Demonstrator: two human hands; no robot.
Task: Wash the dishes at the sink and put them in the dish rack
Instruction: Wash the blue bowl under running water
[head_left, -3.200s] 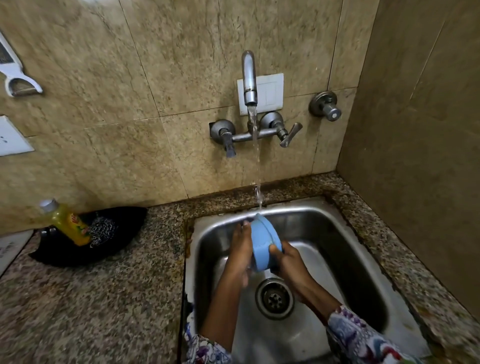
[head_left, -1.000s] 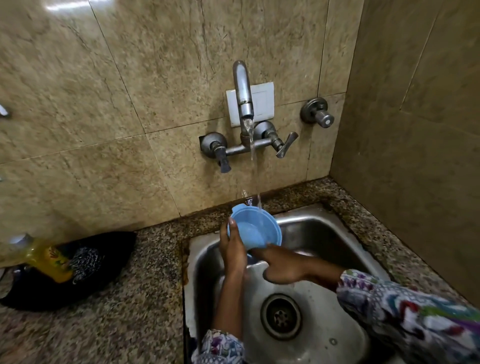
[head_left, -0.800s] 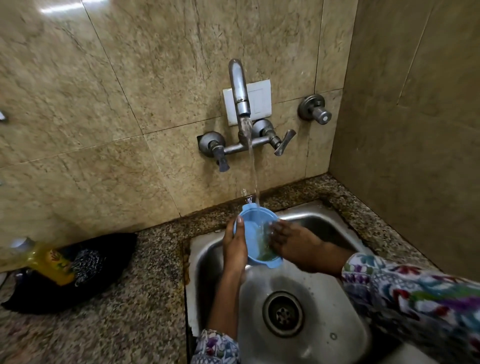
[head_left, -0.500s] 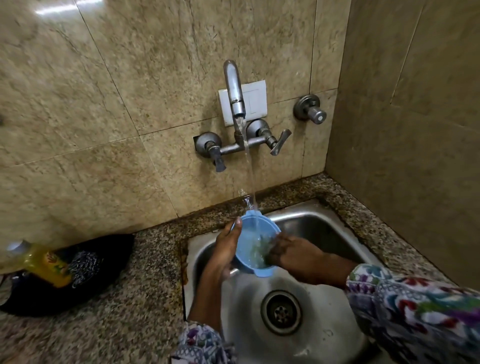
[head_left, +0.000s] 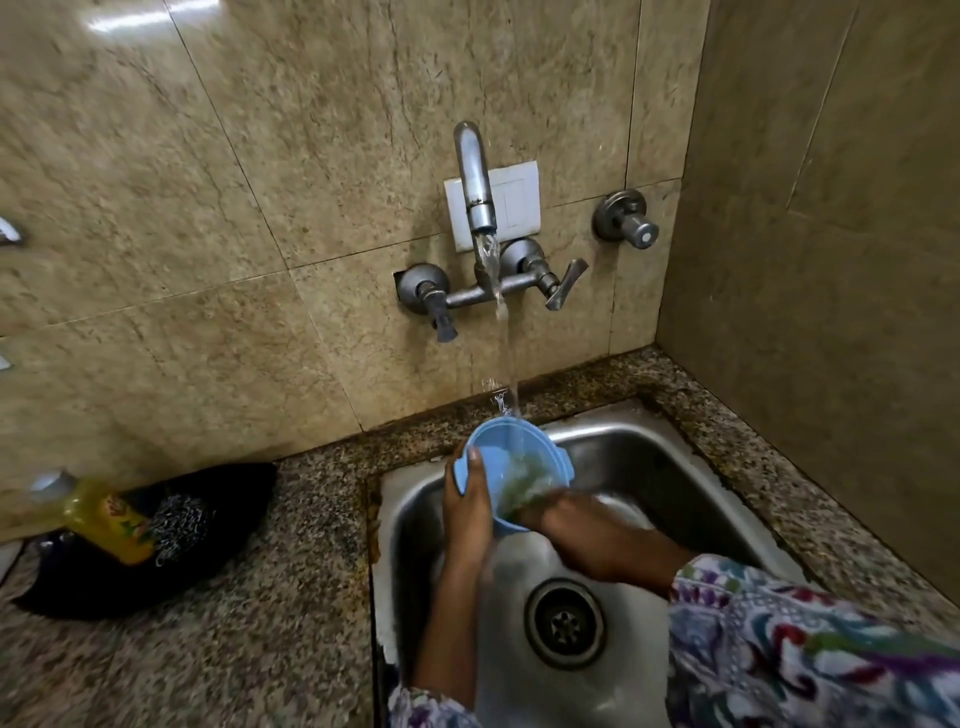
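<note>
Left hand (head_left: 467, 506) gripping blue bowl (head_left: 498, 462) by rim over sink (head_left: 649, 457), under tap (head_left: 475, 176) stream. Right hand (head_left: 571, 525) reaching inside bowl, fingers blurred, grip unclear.

Your left hand (head_left: 467, 512) grips the blue bowl (head_left: 511, 467) by its rim over the steel sink (head_left: 649, 467), under the running tap (head_left: 475, 182). Your right hand (head_left: 587, 535) reaches inside it, its fingers blurred. A yellow bottle (head_left: 98, 514) lies on the granite tabletop (head_left: 234, 649).
</note>
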